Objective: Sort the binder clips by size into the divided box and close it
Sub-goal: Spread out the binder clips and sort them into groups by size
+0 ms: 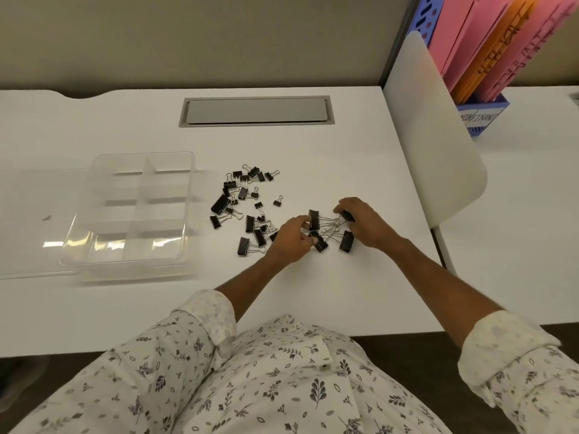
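Several black binder clips (244, 198) of mixed sizes lie scattered on the white desk. To the right sits a small cluster of large clips (346, 241) with tangled wire handles. My left hand (289, 239) pinches one large clip (319, 241) of that cluster between thumb and fingers. My right hand (365, 222) curls its fingers over another large clip (347, 216) at the cluster's far right. The clear divided box (125, 211) lies open and empty at the left, its transparent lid (28, 223) flat on the desk beside it.
A grey cable hatch (257, 111) is set into the desk at the back. A white chair back (438, 145) stands at the desk's right edge. Pink and orange folders in a blue file holder (479, 57) sit on the neighbouring desk.
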`<state>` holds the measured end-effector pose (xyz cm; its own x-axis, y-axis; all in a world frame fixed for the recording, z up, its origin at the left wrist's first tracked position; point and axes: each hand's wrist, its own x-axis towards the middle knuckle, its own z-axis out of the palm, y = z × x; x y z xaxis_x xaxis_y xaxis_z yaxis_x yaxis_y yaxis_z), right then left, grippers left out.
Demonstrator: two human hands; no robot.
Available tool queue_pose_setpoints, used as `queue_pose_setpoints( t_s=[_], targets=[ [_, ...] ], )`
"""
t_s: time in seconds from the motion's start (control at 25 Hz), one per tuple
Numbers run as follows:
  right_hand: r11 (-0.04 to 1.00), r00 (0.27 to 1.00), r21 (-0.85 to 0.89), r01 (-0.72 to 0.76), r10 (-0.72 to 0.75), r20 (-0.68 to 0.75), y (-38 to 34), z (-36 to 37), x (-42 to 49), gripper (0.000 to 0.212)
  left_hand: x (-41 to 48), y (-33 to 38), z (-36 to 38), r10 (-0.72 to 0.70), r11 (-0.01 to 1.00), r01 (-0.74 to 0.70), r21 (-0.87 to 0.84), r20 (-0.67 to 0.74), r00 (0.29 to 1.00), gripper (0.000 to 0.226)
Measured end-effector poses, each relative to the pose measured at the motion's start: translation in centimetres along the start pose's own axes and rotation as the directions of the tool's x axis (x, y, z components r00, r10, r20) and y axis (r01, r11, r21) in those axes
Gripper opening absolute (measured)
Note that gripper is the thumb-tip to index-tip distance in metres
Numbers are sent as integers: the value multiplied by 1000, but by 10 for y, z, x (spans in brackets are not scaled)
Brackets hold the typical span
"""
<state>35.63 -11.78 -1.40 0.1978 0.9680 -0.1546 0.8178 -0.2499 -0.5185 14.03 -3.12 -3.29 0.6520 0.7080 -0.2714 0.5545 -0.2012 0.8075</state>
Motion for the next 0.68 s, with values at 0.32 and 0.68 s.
queue_pose_setpoints(
  t_s=[0.32,0.68],
  targets=[
    [985,987,-147,94,-111,-113,-16,31,2,45,-15,-3,-25,12,1000,-15,-12,-220,975,37],
    [930,937,-114,348,-347,34,-109,86,31,44,1,-73,-141,-103,954,188,233,-333,937,69]
  ],
)
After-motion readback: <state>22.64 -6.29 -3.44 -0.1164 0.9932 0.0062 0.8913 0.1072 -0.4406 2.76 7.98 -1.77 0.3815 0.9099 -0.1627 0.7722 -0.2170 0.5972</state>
